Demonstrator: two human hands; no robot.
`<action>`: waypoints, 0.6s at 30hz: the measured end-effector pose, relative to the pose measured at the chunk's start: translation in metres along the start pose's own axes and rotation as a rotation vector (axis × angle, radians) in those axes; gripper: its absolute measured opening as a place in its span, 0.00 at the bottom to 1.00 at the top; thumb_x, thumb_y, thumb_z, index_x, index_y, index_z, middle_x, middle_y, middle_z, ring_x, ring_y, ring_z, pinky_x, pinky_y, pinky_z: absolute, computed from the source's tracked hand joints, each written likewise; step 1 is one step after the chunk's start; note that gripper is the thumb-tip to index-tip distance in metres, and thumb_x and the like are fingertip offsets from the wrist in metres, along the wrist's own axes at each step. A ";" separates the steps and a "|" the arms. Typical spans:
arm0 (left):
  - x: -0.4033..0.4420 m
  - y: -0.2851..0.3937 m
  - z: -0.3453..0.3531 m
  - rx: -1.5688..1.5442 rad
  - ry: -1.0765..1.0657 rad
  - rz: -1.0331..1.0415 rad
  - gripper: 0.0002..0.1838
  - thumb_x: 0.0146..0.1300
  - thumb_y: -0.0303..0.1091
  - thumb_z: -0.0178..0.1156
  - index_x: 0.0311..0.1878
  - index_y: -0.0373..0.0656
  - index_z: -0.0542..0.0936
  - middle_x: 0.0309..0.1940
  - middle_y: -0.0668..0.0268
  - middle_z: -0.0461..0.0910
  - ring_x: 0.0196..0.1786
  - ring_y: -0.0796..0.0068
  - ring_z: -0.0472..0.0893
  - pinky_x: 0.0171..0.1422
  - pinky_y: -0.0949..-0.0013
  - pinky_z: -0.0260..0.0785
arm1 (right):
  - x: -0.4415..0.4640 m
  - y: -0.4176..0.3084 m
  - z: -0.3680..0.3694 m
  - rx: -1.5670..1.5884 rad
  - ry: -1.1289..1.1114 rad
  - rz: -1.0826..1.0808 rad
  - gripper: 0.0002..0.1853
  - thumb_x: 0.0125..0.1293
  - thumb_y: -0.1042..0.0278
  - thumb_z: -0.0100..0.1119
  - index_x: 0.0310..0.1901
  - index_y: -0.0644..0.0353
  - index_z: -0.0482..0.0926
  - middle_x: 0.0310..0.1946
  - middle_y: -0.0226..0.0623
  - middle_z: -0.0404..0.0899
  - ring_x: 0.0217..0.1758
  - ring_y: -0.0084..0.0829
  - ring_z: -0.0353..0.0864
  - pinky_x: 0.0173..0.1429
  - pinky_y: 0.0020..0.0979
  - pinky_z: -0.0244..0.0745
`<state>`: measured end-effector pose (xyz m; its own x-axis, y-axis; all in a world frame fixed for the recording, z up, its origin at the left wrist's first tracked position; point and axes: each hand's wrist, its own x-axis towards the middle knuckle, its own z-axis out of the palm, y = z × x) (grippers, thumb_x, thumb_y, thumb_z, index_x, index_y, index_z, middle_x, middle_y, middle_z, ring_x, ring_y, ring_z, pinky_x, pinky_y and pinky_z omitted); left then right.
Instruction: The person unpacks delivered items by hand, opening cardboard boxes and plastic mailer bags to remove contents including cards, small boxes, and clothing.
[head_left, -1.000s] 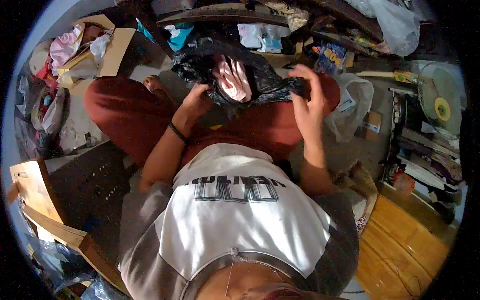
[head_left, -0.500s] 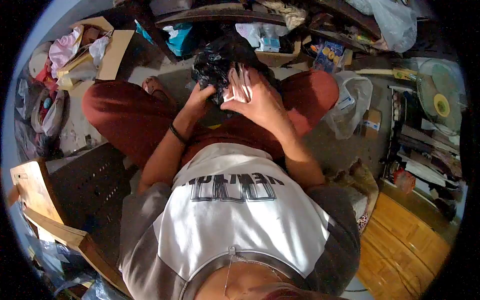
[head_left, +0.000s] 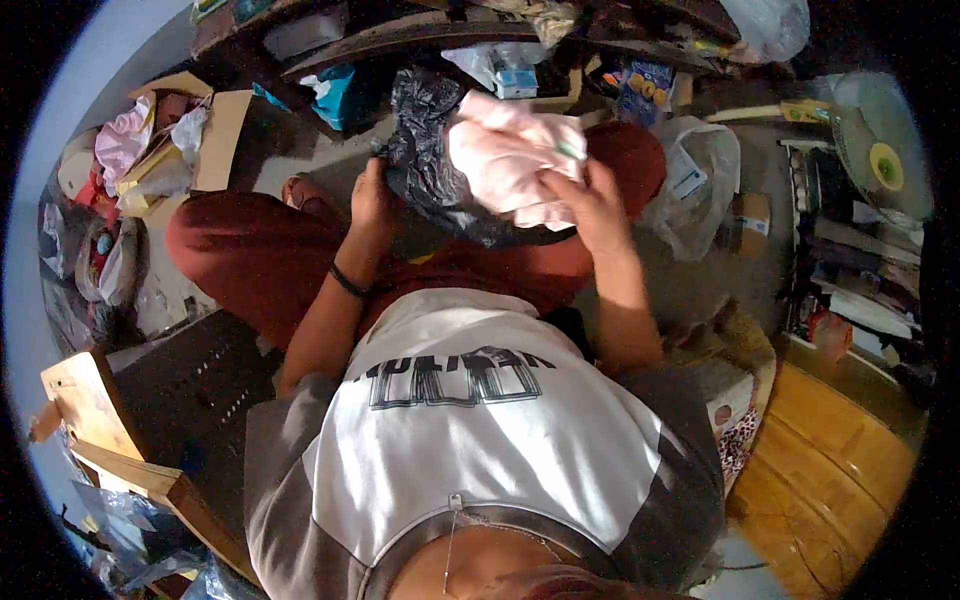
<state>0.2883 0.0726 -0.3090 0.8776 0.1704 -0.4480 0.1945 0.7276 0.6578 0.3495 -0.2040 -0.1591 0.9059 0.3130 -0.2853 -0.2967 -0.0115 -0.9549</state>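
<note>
Between my knees sits a crumpled black plastic bag (head_left: 425, 165). My left hand (head_left: 370, 205) is closed on the bag's left edge, thumb up. A bunched pale pink cloth (head_left: 505, 160) lies over the bag's right side, partly in sunlight. My right hand (head_left: 597, 215) grips the cloth at its lower right, thumb on top. A small greenish spot shows on the cloth near my fingers. The bag's opening is mostly hidden behind the cloth.
An open cardboard box (head_left: 222, 140) with cloths stands at the left. A clear plastic bag (head_left: 695, 190) and a small brown box (head_left: 752, 222) lie right of my knee. Further right is a fan (head_left: 885, 165). A wooden panel (head_left: 830, 470) is at lower right.
The pink cloth, earlier bunched small in my right hand over the bag, is now larger and spread out. My right hand has moved right with it; my left hand has shifted slightly left.
</note>
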 end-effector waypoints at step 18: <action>-0.019 0.056 0.102 0.024 -0.342 -0.046 0.23 0.70 0.46 0.41 0.60 0.42 0.74 0.58 0.58 0.75 0.60 0.54 0.72 0.67 0.51 0.63 | -0.119 0.031 -0.199 0.778 0.756 -0.385 0.30 0.68 0.57 0.48 0.68 0.63 0.59 0.65 0.47 0.63 0.67 0.49 0.64 0.68 0.55 0.59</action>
<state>0.3275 0.0422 -0.2021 0.9631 -0.0976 -0.2509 0.2436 0.7128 0.6577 0.2925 -0.4305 -0.1711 0.8485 -0.4840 -0.2139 0.1707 0.6330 -0.7551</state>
